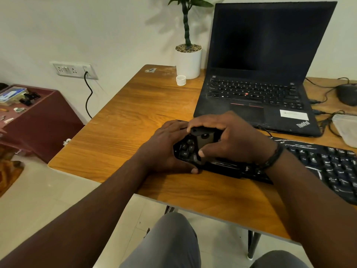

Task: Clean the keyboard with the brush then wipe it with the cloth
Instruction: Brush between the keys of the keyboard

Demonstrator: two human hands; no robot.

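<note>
A black keyboard lies slanted on the wooden desk, running from the middle to the right edge, with white dust streaks on its frame. My left hand grips the keyboard's left end, fingers over the far edge and thumb on the near edge. My right hand holds a dark grey and black brush down on the leftmost keys, fingers across its top and thumb on its near side. The bristles are hidden under the brush body. I see no cloth that I can name for sure.
An open black laptop stands just behind my hands. A white plant pot and a small white cap sit at the back. A mouse, cables and a pale translucent container are at the right. A maroon side table stands left.
</note>
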